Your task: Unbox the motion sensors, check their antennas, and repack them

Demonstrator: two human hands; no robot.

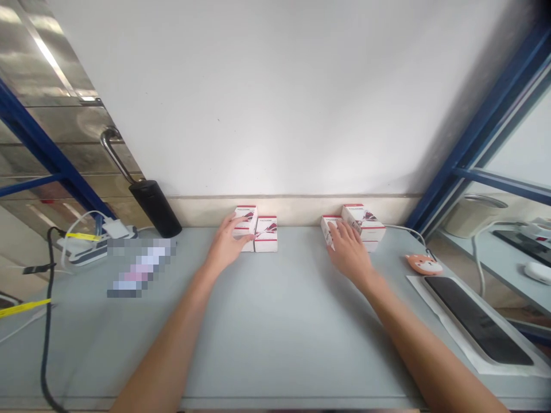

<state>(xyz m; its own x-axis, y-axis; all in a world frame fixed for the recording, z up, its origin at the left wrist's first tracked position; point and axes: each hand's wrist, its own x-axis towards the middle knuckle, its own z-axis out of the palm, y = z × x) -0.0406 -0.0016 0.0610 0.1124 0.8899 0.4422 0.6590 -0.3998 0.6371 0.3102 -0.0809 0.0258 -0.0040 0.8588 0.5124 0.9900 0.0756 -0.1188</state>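
Your left hand (224,245) lies open at the back of a pale grey table (267,344), its fingers (232,222) spread against a white-and-red carton (249,221), the index fingertip reaching to a second carton (266,235) just beside it; the hand is not closed around either. Your right hand (349,252), also open, has its fingers (341,230) draped over a tight cluster of matching cartons (364,218), some of them tilted, the exact count hard to tell, with no firm grip showing. The two carton groups stand well apart, both near the beige skirting (293,210) below a white wall (275,97). To your left on the table are a pixelated object (140,268), a white power strip (84,249) and a black cable (48,344) with a yellow tag (26,308). To your right sit an orange fox-faced mouse (424,265) and a black flat panel (477,320) on a white sheet (430,304). A steel door handle (116,155) with a black grip (155,207) hangs at upper left, and a blue metal frame (482,126) rises at upper right
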